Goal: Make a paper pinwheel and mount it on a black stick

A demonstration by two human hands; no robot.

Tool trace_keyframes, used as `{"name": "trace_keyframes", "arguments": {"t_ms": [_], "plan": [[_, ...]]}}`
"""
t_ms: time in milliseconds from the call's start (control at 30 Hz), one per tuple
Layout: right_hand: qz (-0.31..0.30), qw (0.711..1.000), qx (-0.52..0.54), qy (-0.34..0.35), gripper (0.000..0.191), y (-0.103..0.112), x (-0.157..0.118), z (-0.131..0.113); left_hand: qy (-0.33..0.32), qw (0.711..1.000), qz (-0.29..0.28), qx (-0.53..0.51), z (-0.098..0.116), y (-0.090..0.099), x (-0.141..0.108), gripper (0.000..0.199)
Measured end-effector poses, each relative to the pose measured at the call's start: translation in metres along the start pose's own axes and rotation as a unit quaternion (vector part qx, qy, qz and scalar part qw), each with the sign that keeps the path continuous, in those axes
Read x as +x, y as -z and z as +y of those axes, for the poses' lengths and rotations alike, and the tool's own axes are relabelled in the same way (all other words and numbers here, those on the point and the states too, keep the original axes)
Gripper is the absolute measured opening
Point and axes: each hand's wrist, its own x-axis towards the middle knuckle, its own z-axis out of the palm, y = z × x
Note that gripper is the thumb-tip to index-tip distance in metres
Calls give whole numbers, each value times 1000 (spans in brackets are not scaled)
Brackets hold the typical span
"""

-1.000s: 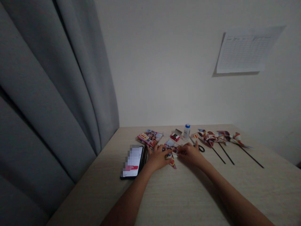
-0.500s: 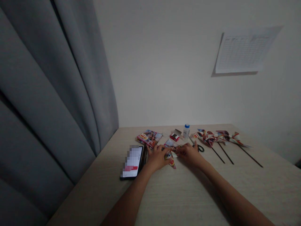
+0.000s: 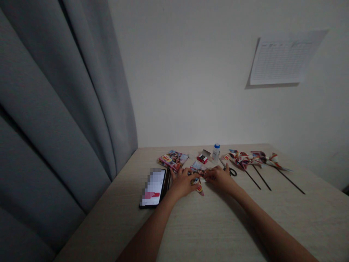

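Head view, dim and low in contrast, with everything on the table small and the fine detail lost. The left hand (image 3: pixel 183 183) and right hand (image 3: pixel 219 178) sit close together, fingers curled and pinching opposite sides of a folded printed paper (image 3: pixel 198 177), glossy-looking and colourful, whose pointed end (image 3: pixel 200 189) lies on the table below the hands. Fingers hide its middle, so its folds cannot be made out. Left of the left hand lies a black smartphone (image 3: pixel 152 188), its screen partly covered by a pixelated patch, with a thin dark strip (image 3: pixel 168 179) along its edge. Beyond that hand lies a stack of printed sheets (image 3: pixel 173 160). Ahead of the hands stand a small red-and-white box (image 3: pixel 202 158) and a plastic bottle with a blue cap (image 3: pixel 216 152). Just beyond the right hand are black-handled scissors (image 3: pixel 231 171), and further right lie paper pinwheels (image 3: pixel 244 159) on thin black sticks (image 3: pixel 261 181), their blades overlapping into a tangle of shapes. All of it rests on a pale, finely grained table (image 3: pixel 218 225).
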Motion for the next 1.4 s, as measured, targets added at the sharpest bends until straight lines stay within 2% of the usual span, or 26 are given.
{"name": "trace_keyframes", "arguments": {"t_ms": [200, 433, 600, 967, 1400], "plan": [[14, 1000, 7, 3, 24, -3, 1, 3, -3, 1000, 10, -12, -1, -1, 0, 41], [16, 1000, -2, 8, 24, -2, 0, 2, 7, 1000, 13, -12, 1, 0, 1, 59], [4, 1000, -5, 0, 23, -1, 0, 1, 18, 1000, -12, 11, 5, 5, 0, 58], [2, 1000, 9, -6, 24, -1, 1, 1, 1, 1000, 11, 1, -2, -3, 3, 48], [6, 1000, 11, 8, 24, -1, 0, 1, 7, 1000, 13, -2, -1, -3, 5, 60]]}}
